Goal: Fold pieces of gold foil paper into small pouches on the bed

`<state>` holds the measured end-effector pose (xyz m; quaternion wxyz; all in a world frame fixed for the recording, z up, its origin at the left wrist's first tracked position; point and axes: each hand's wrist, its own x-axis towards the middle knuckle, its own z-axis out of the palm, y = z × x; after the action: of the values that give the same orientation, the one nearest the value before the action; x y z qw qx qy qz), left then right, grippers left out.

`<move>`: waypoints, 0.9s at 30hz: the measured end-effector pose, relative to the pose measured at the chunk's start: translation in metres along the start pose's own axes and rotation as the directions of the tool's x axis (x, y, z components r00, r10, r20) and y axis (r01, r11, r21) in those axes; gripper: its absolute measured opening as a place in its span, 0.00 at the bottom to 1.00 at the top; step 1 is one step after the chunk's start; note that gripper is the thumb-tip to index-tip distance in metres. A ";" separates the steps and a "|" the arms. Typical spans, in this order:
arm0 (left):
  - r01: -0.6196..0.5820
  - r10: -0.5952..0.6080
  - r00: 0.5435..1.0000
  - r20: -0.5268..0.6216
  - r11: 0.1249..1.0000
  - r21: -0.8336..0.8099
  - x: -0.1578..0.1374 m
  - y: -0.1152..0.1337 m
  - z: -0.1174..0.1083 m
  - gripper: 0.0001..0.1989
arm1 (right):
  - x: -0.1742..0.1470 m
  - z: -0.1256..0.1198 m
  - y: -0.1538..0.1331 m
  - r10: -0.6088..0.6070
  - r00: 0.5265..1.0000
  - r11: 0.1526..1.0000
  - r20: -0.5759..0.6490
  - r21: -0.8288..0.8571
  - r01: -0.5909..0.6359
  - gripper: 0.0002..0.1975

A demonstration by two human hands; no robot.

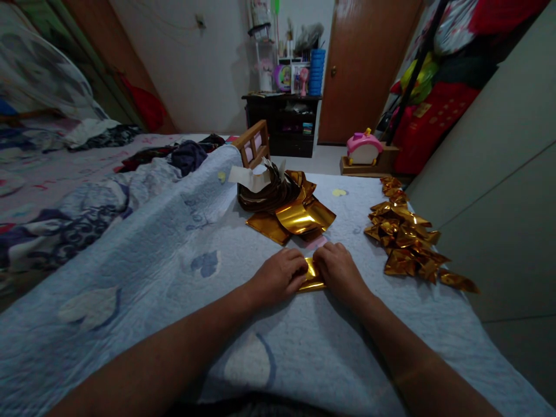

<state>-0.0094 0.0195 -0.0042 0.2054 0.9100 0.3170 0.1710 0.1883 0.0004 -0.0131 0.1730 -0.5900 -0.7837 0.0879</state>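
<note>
A sheet of gold foil paper [311, 277], partly folded over, lies on the blue bedspread in front of me. My left hand [282, 272] has its fingers curled on the sheet's left side. On its right side my right hand [339, 269] grips the paper with bent fingers. Just beyond my hands are loose gold foil sheets [304, 215], spread over one another. Behind them stands a stack of dark-edged paper [269, 194] with a pale wrapper [248, 179]. To the right sits a heap of folded gold foil pieces [402, 231].
The bedspread [169, 284] has heart patterns and rises in a ridge at left. Rumpled bedding [130, 191] lies beyond it. A grey cabinet [490, 191] borders the right side. Farther off are a dark shelf unit [282, 142], a wooden door [365, 69] and a pink toy case [364, 149].
</note>
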 end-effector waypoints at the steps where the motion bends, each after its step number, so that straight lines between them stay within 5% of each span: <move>1: 0.008 -0.008 1.000 0.011 1.000 0.006 0.000 0.001 0.000 0.03 | 0.000 -0.002 -0.001 -0.015 1.000 1.000 0.027 -0.003 0.016 0.10; 17: 0.060 -0.081 0.989 0.126 0.985 0.161 -0.002 0.002 0.005 0.20 | -0.020 -0.009 -0.026 0.007 0.997 0.985 0.082 -0.170 0.007 0.06; 27: -0.021 0.035 0.983 0.181 0.997 -0.077 -0.003 -0.012 -0.007 0.21 | -0.025 -0.009 -0.032 0.006 0.998 0.993 0.056 -0.119 0.000 0.15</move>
<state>-0.0208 0.0280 -0.0040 0.2651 0.9178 0.2774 0.1019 0.1693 -0.0333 0.0021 0.1153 -0.5978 -0.7912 0.0576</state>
